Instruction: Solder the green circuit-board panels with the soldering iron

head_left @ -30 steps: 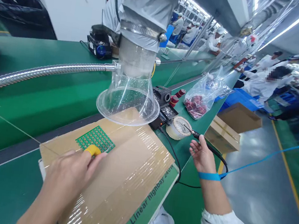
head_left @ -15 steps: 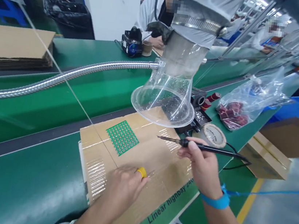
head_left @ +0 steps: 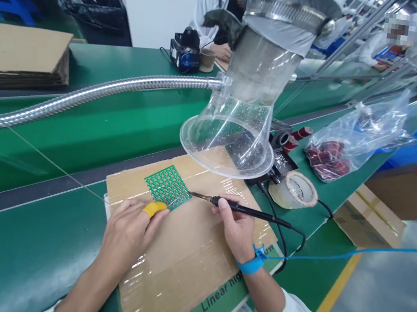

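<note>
A green circuit board panel [head_left: 168, 186] lies on a cardboard sheet [head_left: 189, 245] wrapped in clear film. My left hand [head_left: 127, 230], with a yellow finger cot on one fingertip, rests at the panel's near edge, and a thin solder wire runs from it to the left. My right hand [head_left: 235, 228] grips a black soldering iron [head_left: 240, 210]; its tip touches the panel's right edge. A blue wrist strap [head_left: 251, 264] circles my right wrist.
A clear fume hood [head_left: 230, 138] on a metal flex hose [head_left: 85, 96] hangs just behind the panel. A tape roll [head_left: 294, 189], an iron stand [head_left: 279, 160] and a plastic bag of red parts [head_left: 343, 143] sit to the right. Another person works across the green belt.
My right hand brought the soldering iron from the tape roll to the panel's right edge. My left hand returned to the panel's near edge. The view swung left.
</note>
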The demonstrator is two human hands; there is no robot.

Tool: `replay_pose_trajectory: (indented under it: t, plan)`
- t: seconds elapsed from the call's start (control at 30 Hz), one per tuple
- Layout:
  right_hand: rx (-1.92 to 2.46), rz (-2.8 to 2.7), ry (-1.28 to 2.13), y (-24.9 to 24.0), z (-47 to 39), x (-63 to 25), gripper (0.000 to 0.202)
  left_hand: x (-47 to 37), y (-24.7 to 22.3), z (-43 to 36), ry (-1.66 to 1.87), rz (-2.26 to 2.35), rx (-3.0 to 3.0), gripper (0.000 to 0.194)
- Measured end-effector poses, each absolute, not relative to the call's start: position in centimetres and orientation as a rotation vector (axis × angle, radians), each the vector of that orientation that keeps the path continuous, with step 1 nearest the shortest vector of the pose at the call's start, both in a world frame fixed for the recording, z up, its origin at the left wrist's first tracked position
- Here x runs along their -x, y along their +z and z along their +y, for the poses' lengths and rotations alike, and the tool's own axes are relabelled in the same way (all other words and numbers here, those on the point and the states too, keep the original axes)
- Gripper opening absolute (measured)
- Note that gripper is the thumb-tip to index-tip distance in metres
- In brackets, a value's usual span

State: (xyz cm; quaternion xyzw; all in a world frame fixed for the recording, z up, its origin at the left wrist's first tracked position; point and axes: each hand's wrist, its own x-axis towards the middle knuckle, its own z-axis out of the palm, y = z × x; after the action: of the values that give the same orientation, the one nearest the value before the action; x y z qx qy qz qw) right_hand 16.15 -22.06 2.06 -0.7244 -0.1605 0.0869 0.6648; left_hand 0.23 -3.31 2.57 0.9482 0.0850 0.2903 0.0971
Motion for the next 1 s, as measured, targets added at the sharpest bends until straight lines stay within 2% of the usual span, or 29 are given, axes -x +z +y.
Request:
replay_pose_trajectory:
  t: [0.27, 1.0]
  plan:
    - [1.641, -0.346, 0.183, 1.77, -22.02, -16.66, 0.023, -1.00, 1.88, -3.83, 0.663, 0.279, -2.833, 0.025]
    - [1.655, -0.376, 0.218, 1.34, -22.08, -16.67, 0.022, -1.27, 1.73, -3.70, 0.674, 0.215, -2.886, 0.026]
